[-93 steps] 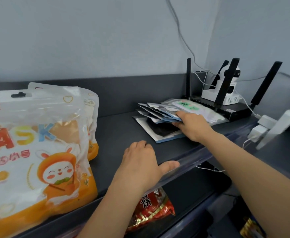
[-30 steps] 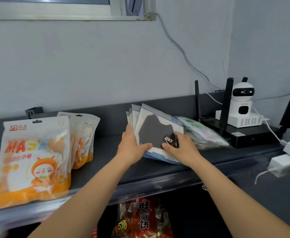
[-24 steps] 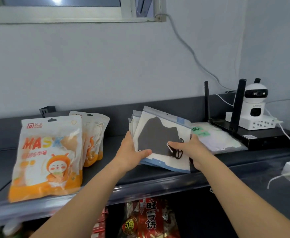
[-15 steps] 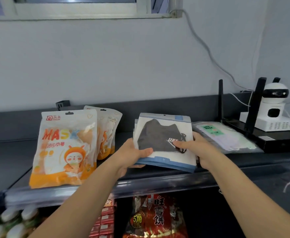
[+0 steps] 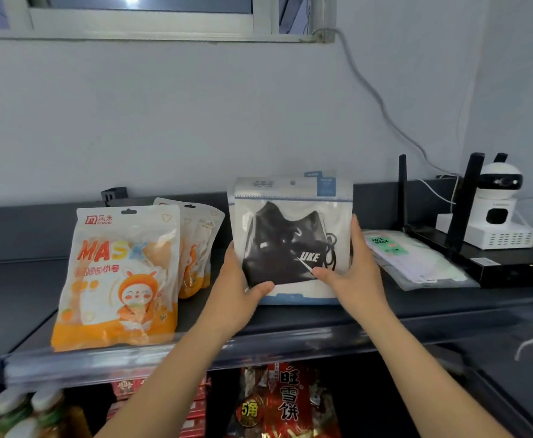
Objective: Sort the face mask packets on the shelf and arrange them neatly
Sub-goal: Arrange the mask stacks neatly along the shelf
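A stack of white and blue packets with a black mask (image 5: 290,216) stands upright on the dark shelf (image 5: 417,308), squared into one block. My left hand (image 5: 236,289) grips its left edge, thumb on the front. My right hand (image 5: 350,273) grips its right edge the same way. Left of it stand orange children's mask bags (image 5: 116,279), with more bags (image 5: 199,245) behind the front one. To the right lie flat clear packets with a green label (image 5: 413,260).
A black router with antennas (image 5: 467,248) and a small white camera (image 5: 496,210) fill the shelf's right end, with cables running up the wall. Red snack bags (image 5: 284,403) and bottles (image 5: 12,412) sit on the lower shelf. The shelf has a clear front lip (image 5: 132,358).
The black mask packets went from a fanned pile lying flat to a gathered stack. Both hands raised it and squared it upright. My view has pulled back and up.
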Demonstrator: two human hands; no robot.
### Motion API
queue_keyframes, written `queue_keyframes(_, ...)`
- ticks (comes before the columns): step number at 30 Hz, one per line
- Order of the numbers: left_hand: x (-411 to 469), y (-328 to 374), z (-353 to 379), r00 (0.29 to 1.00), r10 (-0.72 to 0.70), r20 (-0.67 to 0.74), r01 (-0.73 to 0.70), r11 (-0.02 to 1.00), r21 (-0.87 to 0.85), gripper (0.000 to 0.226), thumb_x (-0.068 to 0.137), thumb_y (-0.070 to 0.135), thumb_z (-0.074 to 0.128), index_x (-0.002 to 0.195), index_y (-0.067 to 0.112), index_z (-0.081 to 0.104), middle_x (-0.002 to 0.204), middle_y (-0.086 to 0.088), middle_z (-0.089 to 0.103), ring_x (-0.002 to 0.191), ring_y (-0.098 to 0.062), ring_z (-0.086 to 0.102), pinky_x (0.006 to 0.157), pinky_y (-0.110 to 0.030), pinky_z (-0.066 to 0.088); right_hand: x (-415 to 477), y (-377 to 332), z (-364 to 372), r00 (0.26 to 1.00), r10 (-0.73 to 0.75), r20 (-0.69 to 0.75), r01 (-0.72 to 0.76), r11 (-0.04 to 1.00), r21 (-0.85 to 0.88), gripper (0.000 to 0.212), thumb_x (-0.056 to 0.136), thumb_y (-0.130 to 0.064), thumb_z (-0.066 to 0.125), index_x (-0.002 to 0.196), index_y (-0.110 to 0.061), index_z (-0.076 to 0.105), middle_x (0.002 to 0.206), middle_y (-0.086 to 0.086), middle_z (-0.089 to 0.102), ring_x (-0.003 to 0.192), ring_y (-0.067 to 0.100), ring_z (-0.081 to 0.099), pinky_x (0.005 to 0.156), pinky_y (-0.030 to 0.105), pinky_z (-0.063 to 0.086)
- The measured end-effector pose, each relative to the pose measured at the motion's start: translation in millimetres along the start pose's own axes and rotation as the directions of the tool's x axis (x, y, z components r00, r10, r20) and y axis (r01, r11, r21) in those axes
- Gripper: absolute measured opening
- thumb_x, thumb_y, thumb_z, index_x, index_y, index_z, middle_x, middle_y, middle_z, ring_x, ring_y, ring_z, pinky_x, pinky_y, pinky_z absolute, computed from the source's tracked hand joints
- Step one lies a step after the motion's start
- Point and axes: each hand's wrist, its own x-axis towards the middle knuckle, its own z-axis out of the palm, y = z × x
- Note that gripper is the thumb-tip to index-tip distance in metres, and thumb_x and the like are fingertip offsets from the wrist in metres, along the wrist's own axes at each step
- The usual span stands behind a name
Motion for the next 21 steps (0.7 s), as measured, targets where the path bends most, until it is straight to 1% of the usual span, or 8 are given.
queue_keyframes(2,-2,-3,4,0.999,-0.009,-0.037,0.009,1.0,0.016,0.093,0.081,0.023,0.072,0.147,0.028,0.008,0.144,0.009,0.034,0.128,-0.004,0.037,0.101,-0.014,0.029,-6,5,2,1.0,0.001,0.005,-0.001,1.0,-0.017,0.11,0.075,-0.013,0.076,0.147,-0.039,-0.003,0.133,-0.021,0.029,0.123,-0.005,0.025,0.102,0.017,0.022)
queue_keyframes(4,-5,-1,6,0.997,-0.023,-0.071,0.028,0.997,0.067,0.104,0.082,0.025,0.071,0.148,0.029,-0.009,0.151,0.0,0.022,0.134,-0.014,0.033,0.1,-0.019,0.024,-10,8,2,1.0,-0.001,0.021,0.002,0.999,-0.046,0.119,0.072,-0.012,0.079,0.142,-0.049,-0.011,0.143,-0.016,0.03,0.129,0.001,0.03,0.105,0.022,0.026)
queue_keyframes(7,-11,3,8,0.996,0.038,-0.083,-0.03,0.995,0.092,0.117,0.083,0.023,0.07,0.136,0.043,-0.033,0.155,-0.001,0.01,0.136,-0.016,0.031,0.101,-0.019,0.026,-14,8,2,1.0,0.009,0.03,-0.005,0.992,-0.123,0.13,0.068,-0.01,0.081,0.125,-0.065,-0.022,0.148,-0.007,0.031,0.131,0.012,0.037,0.108,0.034,0.034)
queue_keyframes(9,-12,2,8,0.994,0.072,-0.087,-0.064,0.993,0.098,0.121,0.083,0.025,0.07,0.122,0.054,-0.04,0.156,-0.002,0.009,0.136,-0.016,0.034,0.104,-0.024,0.033,-16,7,4,1.0,0.025,0.018,-0.021,0.986,-0.168,0.128,0.071,-0.014,0.08,0.129,-0.06,-0.024,0.151,-0.005,0.028,0.132,0.017,0.038,0.107,0.038,0.035)
queue_keyframes(12,-16,3,8,0.989,0.105,-0.103,-0.086,0.981,0.174,0.113,0.086,0.028,0.066,0.129,0.041,-0.037,0.157,0.001,-0.001,0.14,-0.012,0.021,0.101,-0.013,0.02,-18,8,7,1.0,0.026,0.011,-0.023,0.982,-0.19,0.119,0.075,-0.018,0.077,0.143,-0.043,-0.018,0.151,-0.004,0.027,0.132,0.018,0.036,0.104,0.035,0.034)
queue_keyframes(15,-20,5,9,0.976,0.179,-0.124,-0.146,0.961,0.235,0.11,0.086,0.031,0.065,0.137,0.029,-0.032,0.156,0.003,-0.01,0.14,-0.008,0.011,0.1,-0.01,0.014,-23,7,10,1.0,-0.021,0.018,0.023,0.983,-0.184,0.113,0.08,-0.015,0.073,0.144,-0.039,-0.018,0.154,-0.007,0.014,0.136,0.013,0.027,0.102,0.023,0.025)
queue_keyframes(18,-20,7,6,0.964,0.222,-0.15,-0.179,0.951,0.254,0.111,0.085,0.035,0.066,0.142,0.026,-0.029,0.155,0.005,-0.009,0.135,0.004,0.002,0.103,-0.009,0.004,-28,0,14,0.996,-0.089,-0.015,0.085,0.982,-0.166,0.113,0.082,-0.012,0.07,0.135,-0.047,-0.024,0.156,-0.01,0.003,0.134,-0.001,0.016,0.1,0.017,0.016)
queue_keyframes(21,-20,14,2,0.934,0.297,-0.2,-0.231,0.926,0.299,0.115,0.083,0.039,0.066,0.134,0.033,-0.037,0.156,0.001,-0.005,0.143,-0.009,0.001,0.109,-0.017,0.007,-28,-8,17,0.986,-0.161,-0.051,0.15,0.974,-0.171,0.113,0.082,-0.012,0.07,0.131,-0.049,-0.025,0.155,-0.01,-0.001,0.117,-0.025,0.0,0.1,0.01,0.011)
